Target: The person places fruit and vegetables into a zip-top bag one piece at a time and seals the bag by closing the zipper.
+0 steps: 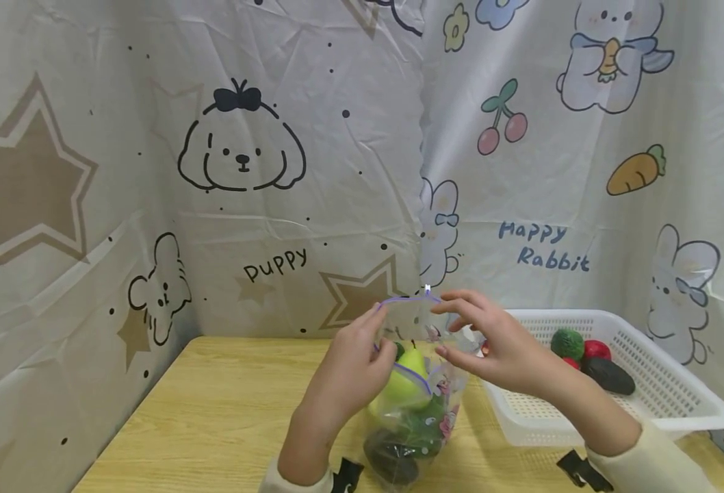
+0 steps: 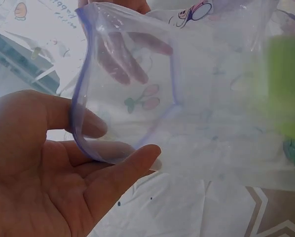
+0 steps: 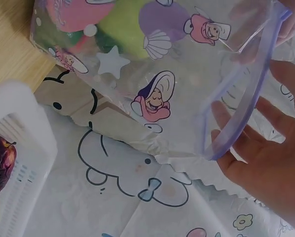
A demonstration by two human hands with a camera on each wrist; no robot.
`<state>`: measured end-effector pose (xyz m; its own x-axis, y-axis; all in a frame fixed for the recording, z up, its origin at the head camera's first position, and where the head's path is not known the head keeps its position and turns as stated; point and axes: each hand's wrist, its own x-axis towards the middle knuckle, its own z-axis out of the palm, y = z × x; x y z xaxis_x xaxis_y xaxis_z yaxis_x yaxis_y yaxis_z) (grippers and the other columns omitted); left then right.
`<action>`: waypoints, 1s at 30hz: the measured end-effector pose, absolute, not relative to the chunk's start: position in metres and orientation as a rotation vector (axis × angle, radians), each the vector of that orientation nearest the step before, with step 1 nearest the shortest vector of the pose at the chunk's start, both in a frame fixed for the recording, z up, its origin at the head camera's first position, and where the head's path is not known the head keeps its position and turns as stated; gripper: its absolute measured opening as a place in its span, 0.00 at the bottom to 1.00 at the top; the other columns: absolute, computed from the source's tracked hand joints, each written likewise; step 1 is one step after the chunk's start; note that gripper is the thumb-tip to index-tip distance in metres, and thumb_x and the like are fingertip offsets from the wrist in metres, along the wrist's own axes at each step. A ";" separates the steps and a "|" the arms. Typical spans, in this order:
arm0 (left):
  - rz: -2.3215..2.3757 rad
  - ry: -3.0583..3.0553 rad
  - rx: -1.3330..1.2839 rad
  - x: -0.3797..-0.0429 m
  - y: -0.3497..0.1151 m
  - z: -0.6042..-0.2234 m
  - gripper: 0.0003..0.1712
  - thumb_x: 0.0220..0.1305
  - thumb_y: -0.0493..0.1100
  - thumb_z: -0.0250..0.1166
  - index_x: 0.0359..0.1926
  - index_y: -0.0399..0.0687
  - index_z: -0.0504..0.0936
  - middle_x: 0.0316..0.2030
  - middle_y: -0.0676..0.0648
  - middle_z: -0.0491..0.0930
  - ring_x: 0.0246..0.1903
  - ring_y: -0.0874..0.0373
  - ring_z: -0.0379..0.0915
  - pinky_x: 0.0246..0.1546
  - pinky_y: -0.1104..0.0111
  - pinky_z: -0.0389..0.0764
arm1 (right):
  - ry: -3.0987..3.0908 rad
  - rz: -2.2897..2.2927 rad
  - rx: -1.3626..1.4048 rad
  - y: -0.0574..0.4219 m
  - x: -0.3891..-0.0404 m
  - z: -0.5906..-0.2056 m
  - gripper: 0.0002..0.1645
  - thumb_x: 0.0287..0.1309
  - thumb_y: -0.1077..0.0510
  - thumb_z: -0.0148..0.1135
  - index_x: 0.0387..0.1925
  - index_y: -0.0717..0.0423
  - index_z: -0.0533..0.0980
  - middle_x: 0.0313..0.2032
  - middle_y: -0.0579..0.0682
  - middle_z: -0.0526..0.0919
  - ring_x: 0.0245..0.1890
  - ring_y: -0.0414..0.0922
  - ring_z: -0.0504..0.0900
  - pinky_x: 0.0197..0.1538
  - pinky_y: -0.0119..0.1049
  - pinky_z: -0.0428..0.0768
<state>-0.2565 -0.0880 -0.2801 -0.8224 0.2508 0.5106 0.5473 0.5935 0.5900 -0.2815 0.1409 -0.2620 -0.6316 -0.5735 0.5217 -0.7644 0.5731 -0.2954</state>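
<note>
A clear zip bag with a purple rim and cartoon print stands on the table with its mouth open. Inside it are a green pear, something dark green and a dark, avocado-like piece. My left hand holds the rim at the left of the mouth; the left wrist view shows its fingers behind the plastic and its thumb in front. Opposite, my right hand touches the rim with spread, fairly straight fingers. Through the plastic, the right wrist view shows some of its fingertips.
A white perforated basket stands at the right, holding a dark green bumpy piece, red pieces and a dark avocado-like piece. Wooden table extends to the left. A printed curtain hangs behind.
</note>
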 end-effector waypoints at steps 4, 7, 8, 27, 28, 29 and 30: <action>-1.059 -2.443 -0.647 -0.256 -0.087 -0.280 0.29 0.61 0.37 0.49 0.65 0.35 0.65 0.66 0.36 0.64 0.07 0.70 0.46 0.10 0.79 0.60 | -2.430 0.649 1.259 0.144 -0.278 -0.266 0.24 0.54 0.43 0.61 0.54 0.36 0.72 0.63 0.49 0.69 0.55 0.46 0.72 0.40 0.45 0.82; -1.043 -2.436 -0.645 -0.256 -0.086 -0.279 0.29 0.61 0.37 0.49 0.64 0.36 0.66 0.66 0.35 0.65 0.07 0.71 0.47 0.10 0.79 0.60 | -2.389 0.600 1.433 0.142 -0.275 -0.269 0.20 0.52 0.43 0.63 0.49 0.34 0.75 0.62 0.48 0.70 0.61 0.49 0.66 0.54 0.59 0.73; -1.038 -2.433 -0.645 -0.256 -0.086 -0.279 0.28 0.61 0.37 0.49 0.64 0.36 0.67 0.65 0.35 0.65 0.07 0.71 0.47 0.10 0.79 0.61 | -2.361 0.583 1.474 0.141 -0.274 -0.270 0.17 0.53 0.45 0.63 0.46 0.34 0.76 0.61 0.47 0.72 0.61 0.49 0.67 0.54 0.61 0.72; -1.153 -2.443 -0.473 -0.258 -0.086 -0.279 0.32 0.68 0.50 0.48 0.65 0.33 0.62 0.68 0.33 0.58 0.21 0.61 0.76 0.58 0.56 0.74 | -2.283 0.750 1.607 0.133 -0.269 -0.261 0.07 0.61 0.59 0.56 0.34 0.43 0.79 0.23 0.36 0.84 0.27 0.26 0.79 0.60 0.67 0.61; -1.149 -2.438 -0.468 -0.258 -0.086 -0.279 0.32 0.68 0.51 0.48 0.65 0.33 0.63 0.68 0.33 0.59 0.32 0.56 0.80 0.62 0.55 0.68 | -2.288 0.761 1.592 0.133 -0.270 -0.260 0.07 0.61 0.59 0.56 0.34 0.42 0.79 0.23 0.36 0.84 0.26 0.26 0.79 0.61 0.67 0.61; -1.143 -2.432 -0.467 -0.258 -0.086 -0.279 0.32 0.68 0.51 0.48 0.64 0.33 0.63 0.67 0.33 0.60 0.44 0.52 0.78 0.64 0.54 0.66 | -2.283 0.759 1.587 0.133 -0.270 -0.259 0.07 0.61 0.59 0.56 0.34 0.43 0.79 0.23 0.36 0.84 0.26 0.26 0.79 0.60 0.68 0.61; -1.140 -2.429 -0.467 -0.258 -0.086 -0.279 0.32 0.68 0.51 0.48 0.64 0.32 0.64 0.67 0.34 0.60 0.54 0.50 0.72 0.64 0.54 0.64 | -2.287 0.759 1.578 0.133 -0.269 -0.259 0.07 0.61 0.58 0.56 0.34 0.42 0.78 0.23 0.36 0.84 0.26 0.26 0.79 0.60 0.68 0.61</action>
